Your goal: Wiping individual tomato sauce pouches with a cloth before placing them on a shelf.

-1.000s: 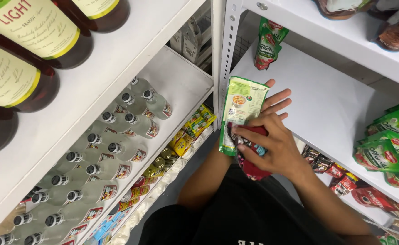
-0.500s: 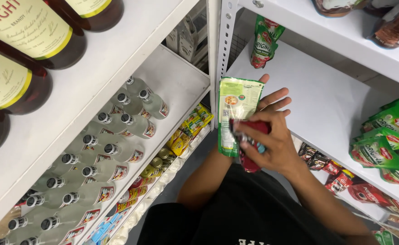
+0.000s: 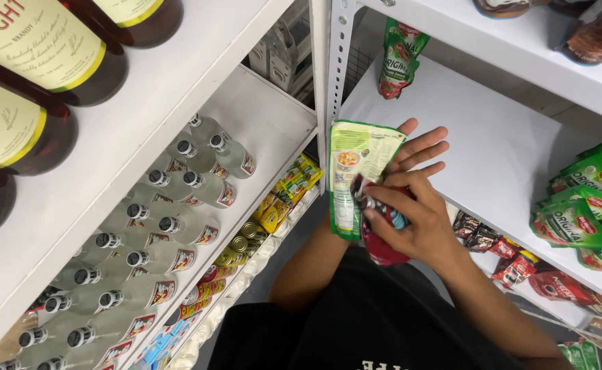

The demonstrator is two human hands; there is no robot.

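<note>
Head view: at frame centre, left hand (image 3: 417,147) lies flat with fingers spread behind a green pouch (image 3: 356,175), propping it; right hand (image 3: 417,219) is closed around a red pouch (image 3: 382,248) in front. Best to keep the slick, floppy foil packs pinched near their edges, flat against the palm. White shelf (image 3: 493,137) behind, smooth metal; clear capped bottles (image 3: 178,199) at left.
</note>
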